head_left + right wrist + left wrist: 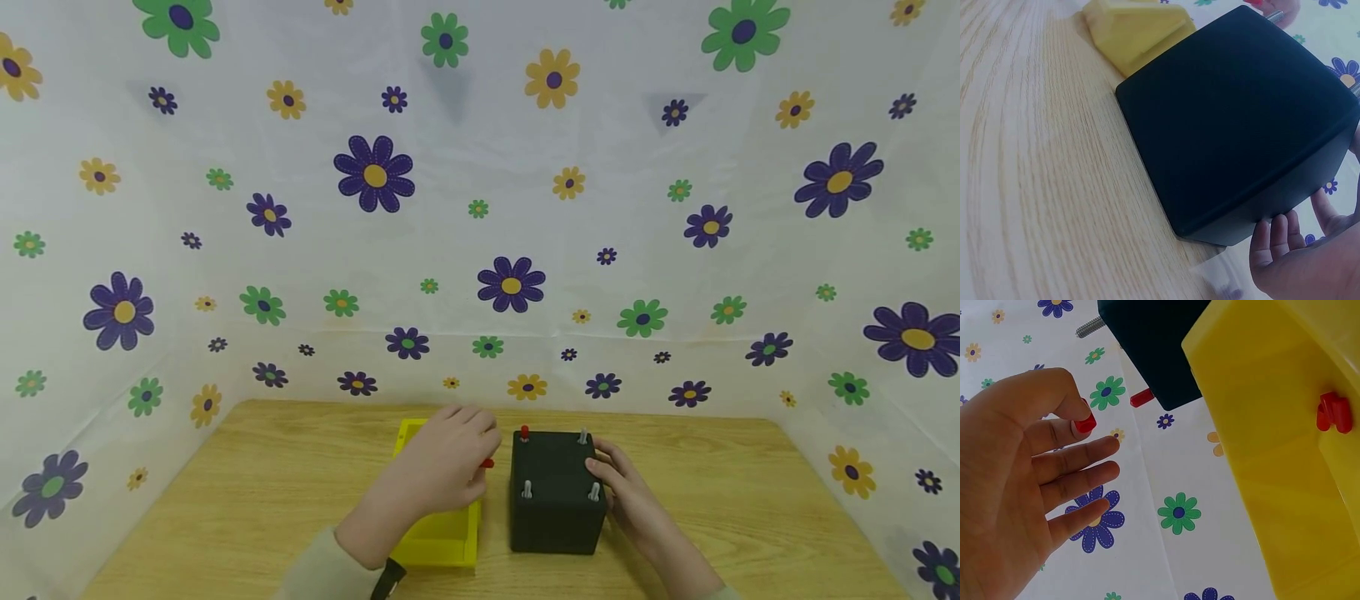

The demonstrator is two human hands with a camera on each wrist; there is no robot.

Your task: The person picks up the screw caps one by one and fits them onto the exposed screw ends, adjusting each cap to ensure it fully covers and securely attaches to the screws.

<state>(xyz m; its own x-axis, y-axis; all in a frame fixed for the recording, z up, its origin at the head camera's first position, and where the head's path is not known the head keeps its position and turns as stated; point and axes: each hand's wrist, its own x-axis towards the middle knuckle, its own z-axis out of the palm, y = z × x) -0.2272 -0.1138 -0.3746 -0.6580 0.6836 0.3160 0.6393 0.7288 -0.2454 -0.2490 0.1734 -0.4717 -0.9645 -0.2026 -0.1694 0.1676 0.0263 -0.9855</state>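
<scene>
My left hand (pixel 446 458) is raised over the yellow tray (pixel 472 542), pinching a small red cap (pixel 1085 424) between thumb and index finger. Its other fingers are spread loosely in the left wrist view. Right of the tray stands a black block (pixel 557 521) with threaded metal bolts upright near its top corners. A red cap (pixel 524 432) covers the far-left bolt; the bolts at the other corners (pixel 594 492) are bare. My right hand (pixel 637 508) rests against the block's right side, its fingertips (pixel 1279 225) touching that face.
Inside the tray, red pieces (pixel 1335 414) lie against the yellow wall in the left wrist view. Tray and block stand on a wood-grain table (pixel 300 467). A flower-printed white sheet (pixel 480 233) rises behind and at both sides. A dark band (pixel 387 578) shows at my left wrist.
</scene>
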